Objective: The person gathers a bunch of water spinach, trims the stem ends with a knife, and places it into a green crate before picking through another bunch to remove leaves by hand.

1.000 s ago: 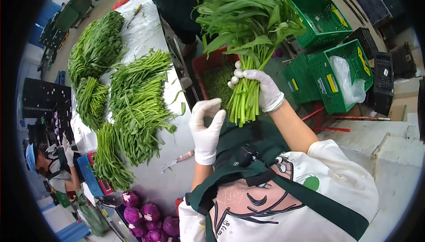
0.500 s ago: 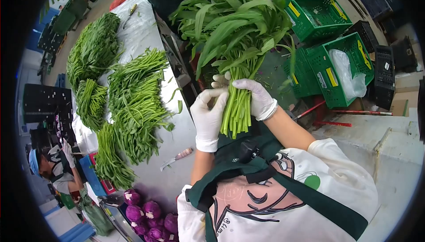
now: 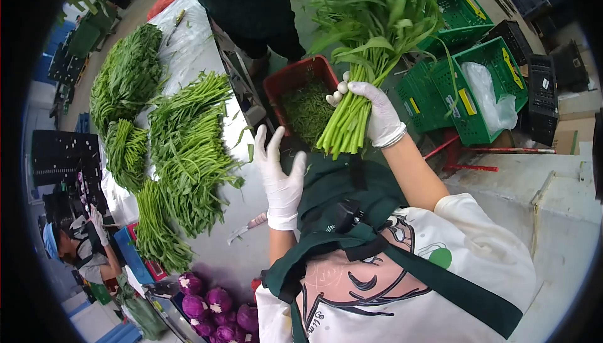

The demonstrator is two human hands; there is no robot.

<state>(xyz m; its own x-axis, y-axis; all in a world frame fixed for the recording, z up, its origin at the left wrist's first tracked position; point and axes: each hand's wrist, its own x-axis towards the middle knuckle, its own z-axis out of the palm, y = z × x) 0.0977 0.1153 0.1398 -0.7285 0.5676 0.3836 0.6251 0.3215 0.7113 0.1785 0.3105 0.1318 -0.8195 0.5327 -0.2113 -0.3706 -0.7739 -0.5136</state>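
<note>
My right hand (image 3: 381,115), in a white glove, grips a bunch of water spinach (image 3: 352,107) round its stems. The leaves point up and away, and the cut stem ends face me. My left hand (image 3: 281,183), also gloved, is empty with its fingers spread, just off the table's edge. Nearest to it on the metal table (image 3: 217,233) lies a pile of water spinach (image 3: 188,148). A knife (image 3: 248,228) rests on the table beside my left wrist, its handle partly hidden by the glove and arm.
Below the bunch stands a red bin (image 3: 276,92) with green scraps. More greens (image 3: 125,73) and purple cabbages (image 3: 220,300) are at left. Green crates (image 3: 465,117) stand at right. A person in dark clothes (image 3: 251,4) stands beyond the table; another person (image 3: 81,249) is far left.
My left hand has let go of the stems, moved left and spread its fingers. The bunch has shifted right and up in my right hand, and the red bin has come into sight.
</note>
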